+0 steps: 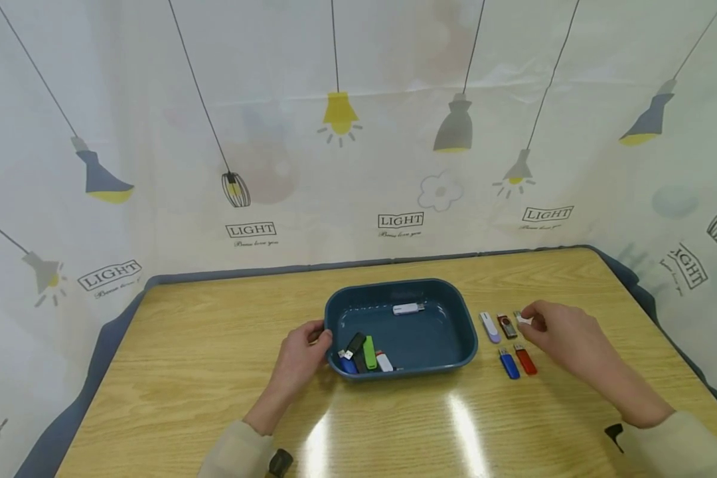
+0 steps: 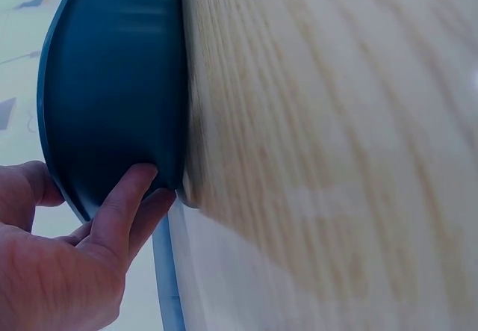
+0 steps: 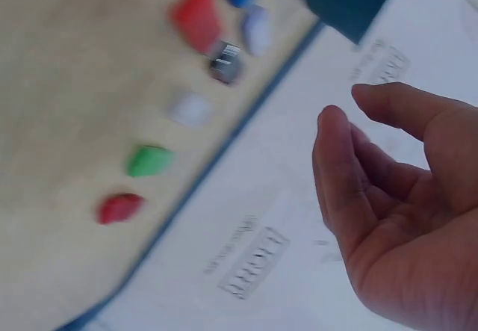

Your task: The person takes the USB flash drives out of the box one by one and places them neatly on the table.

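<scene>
Wall sheet (image 1: pixel 299 139) w/ printed lamps hangs behind the wood-look surface (image 1: pixel 215 332). Dk blue tray (image 1: pixel 424 338) sits on the surface, long side approx L to R. R hand (image 1: pixel 567 332) is over the R part of a stick group, R of tray. Its fingers are bent, w/ a small gap btwn thumb & index tips & nothing held there in R wrist view. L hand (image 1: pixel 299 352) grips tray's L end: thumb at rim, fingers on outer wall.

White stick (image 1: pixel 524 321) lies on surface right at R hand's fingertips, partly covered by them; can't tell if touching. Long axis runs away from person, tilted a bit L; metal plug pts to far side. Just L of it: brown-grey stick (image 1: pixel 506 326), then lavender stick (image 1: pixel 490 328), both on abt the same slant. Nearer person: blue stick (image 1: pixel 510 364) & red stick (image 1: pixel 526 360) side by side, plugs also pt away. R wrist view (blurred) adds green stick (image 3: pixel 149 161) & second red stick (image 3: pixel 119 207), past the white one, farther from tray.

In tray: one pale stick (image 1: pixel 406 309) nr far wall, approx crosswise, plug to R; lime stick (image 1: pixel 369 352) & black stick (image 1: pixel 355 342) w/ others bunched in near L corner.
</scene>
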`<action>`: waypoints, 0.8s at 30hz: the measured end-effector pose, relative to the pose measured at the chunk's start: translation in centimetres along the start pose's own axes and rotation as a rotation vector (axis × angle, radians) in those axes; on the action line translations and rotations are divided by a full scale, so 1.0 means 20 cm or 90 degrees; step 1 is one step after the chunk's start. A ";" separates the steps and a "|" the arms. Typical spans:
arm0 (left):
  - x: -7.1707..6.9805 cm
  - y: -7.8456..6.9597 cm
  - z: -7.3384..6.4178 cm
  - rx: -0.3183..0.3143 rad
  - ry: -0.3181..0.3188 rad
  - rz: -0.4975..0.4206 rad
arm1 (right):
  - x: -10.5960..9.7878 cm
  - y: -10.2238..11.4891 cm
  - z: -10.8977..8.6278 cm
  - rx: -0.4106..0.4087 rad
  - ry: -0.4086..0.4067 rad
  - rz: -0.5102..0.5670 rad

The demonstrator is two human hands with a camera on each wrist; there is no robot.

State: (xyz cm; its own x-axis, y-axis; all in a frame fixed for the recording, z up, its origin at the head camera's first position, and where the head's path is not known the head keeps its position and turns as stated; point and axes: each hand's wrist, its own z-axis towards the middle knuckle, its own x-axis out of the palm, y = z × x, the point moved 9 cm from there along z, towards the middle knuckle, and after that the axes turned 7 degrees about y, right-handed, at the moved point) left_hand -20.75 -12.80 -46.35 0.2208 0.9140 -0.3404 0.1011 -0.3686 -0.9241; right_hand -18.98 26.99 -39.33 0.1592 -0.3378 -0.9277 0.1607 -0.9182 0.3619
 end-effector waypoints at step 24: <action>-0.01 0.00 -0.01 -0.004 0.011 -0.010 | -0.09 0.81 0.33 -0.230 0.034 -0.044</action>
State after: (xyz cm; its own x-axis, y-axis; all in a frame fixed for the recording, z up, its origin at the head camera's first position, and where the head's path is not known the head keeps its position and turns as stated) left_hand -20.64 -12.93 -46.31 0.2365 0.9165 -0.3226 0.1109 -0.3553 -0.9281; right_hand -23.20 11.35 -32.31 0.1855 -0.2579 -0.9482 0.5043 -0.8032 0.3171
